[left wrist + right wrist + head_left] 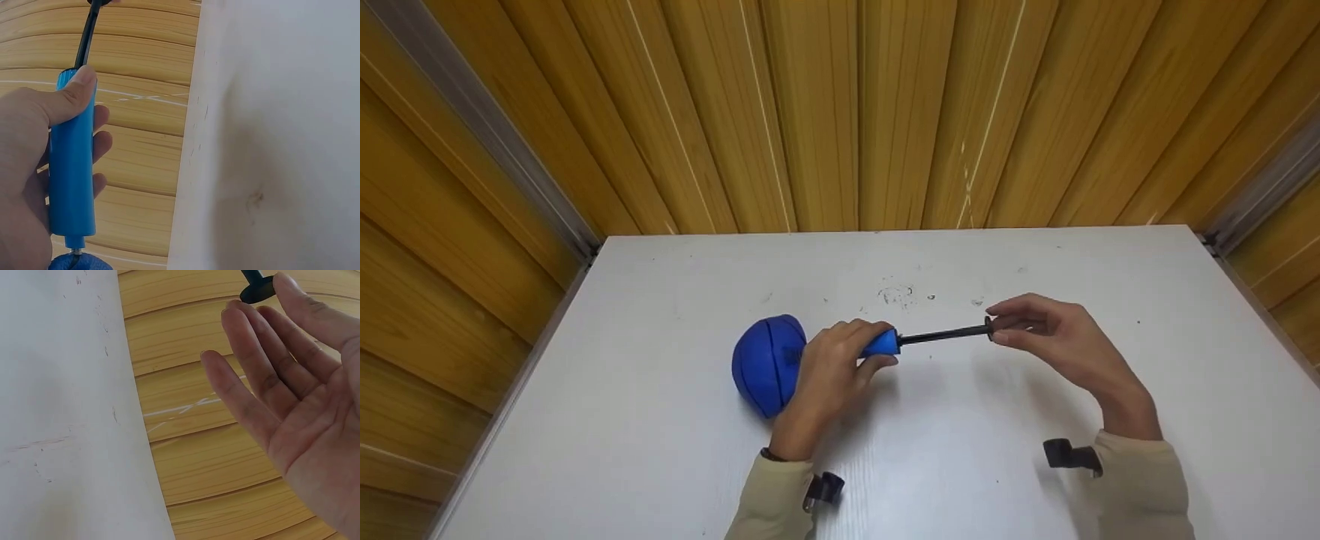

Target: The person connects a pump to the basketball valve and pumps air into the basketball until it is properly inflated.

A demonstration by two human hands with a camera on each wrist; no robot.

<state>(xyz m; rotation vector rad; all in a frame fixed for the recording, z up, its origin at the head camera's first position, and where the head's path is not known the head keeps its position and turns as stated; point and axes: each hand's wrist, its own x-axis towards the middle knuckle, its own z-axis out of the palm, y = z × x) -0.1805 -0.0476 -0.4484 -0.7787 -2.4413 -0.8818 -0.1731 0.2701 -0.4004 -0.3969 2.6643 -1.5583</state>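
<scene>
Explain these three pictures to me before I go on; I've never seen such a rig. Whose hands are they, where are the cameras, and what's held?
There's no machine here: these are a person's bare hands. The wide picture comes from a camera on the head, looking down; the other two come from cameras on each wrist.

The left hand grips what looks like a blue hand pump, with a blue ball at one end. From the other end a black rod sticks out, and the right hand pinches its disc.

Below is a white, scuffed table. I can't tell whether the ball rests on it.
</scene>
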